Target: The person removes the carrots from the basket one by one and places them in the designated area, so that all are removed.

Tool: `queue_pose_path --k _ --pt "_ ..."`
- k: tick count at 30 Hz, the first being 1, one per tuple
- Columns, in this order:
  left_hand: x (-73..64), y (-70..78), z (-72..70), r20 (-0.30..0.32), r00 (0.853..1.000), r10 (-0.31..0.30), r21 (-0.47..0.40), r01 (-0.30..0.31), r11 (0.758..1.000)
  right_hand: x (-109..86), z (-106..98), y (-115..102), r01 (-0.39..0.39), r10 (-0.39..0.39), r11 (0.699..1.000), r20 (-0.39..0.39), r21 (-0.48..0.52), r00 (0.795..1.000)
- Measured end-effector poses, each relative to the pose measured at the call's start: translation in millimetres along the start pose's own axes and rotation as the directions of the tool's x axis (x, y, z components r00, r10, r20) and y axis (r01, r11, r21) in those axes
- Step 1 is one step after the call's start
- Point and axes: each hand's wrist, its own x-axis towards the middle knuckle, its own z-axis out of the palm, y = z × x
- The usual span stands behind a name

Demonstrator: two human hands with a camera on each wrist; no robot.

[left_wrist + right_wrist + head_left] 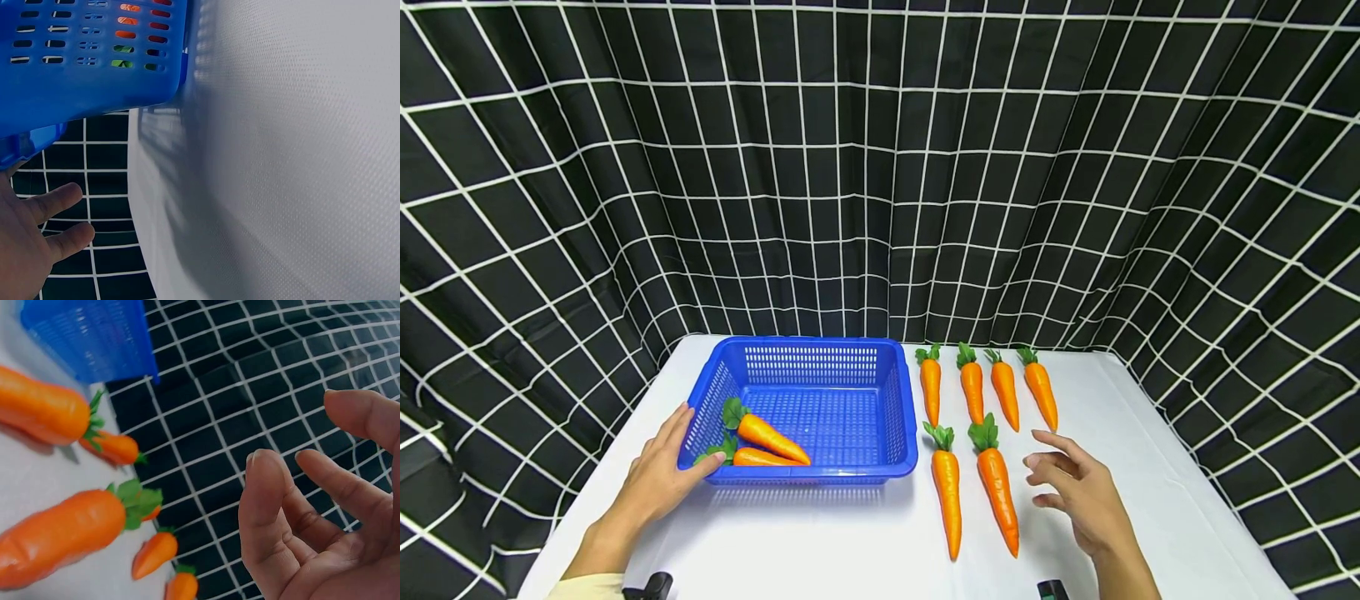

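My left hand (658, 475) rests at the near left corner of a blue plastic basket (820, 472), thumb over the rim and the other fingers along the outer left side. In the left wrist view, two fingers (59, 203) stretch out straight beside the basket. Two orange carrots with green leaves, one (771, 437) above the other (760, 457), lie at the basket's left end. My right hand (1078, 492) hovers empty, fingers loosely bent, just right of a carrot (997, 500) on the table. Another carrot (948, 500) lies left of that one.
Behind the two near carrots, several more lie in a row, from one (930, 390) beside the basket to one (1041, 393) at the right. A white cloth (820, 550) covers the table. Black curtains (820, 183) with a white grid surround it at the back and sides.
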Motion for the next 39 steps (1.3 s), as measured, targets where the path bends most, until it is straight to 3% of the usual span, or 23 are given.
queue_pose_path --k 7,16,25,39 --pt "0.4 -0.2 -0.2 0.002 1.0 -0.008 0.0 0.008 1.0 -3.0 4.2 -13.8 0.104 -0.109 0.99 0.048 0.091 0.993" --pt "0.2 -0.9 0.6 0.002 1.0 -0.006 0.001 0.006 1.0 -0.9 19.6 -37.1 0.228 -0.252 0.958 0.132 0.175 0.959" --pt "0.1 0.0 -0.1 0.002 1.0 -0.005 0.0 0.005 1.0 8.4 41.3 -62.9 0.324 -0.386 0.911 0.253 0.255 0.887" --pt "0.4 -1.1 0.2 -0.003 1.0 -0.002 -0.003 0.002 1.0 33.9 96.7 -95.7 0.314 -0.442 0.884 0.397 0.347 0.805"
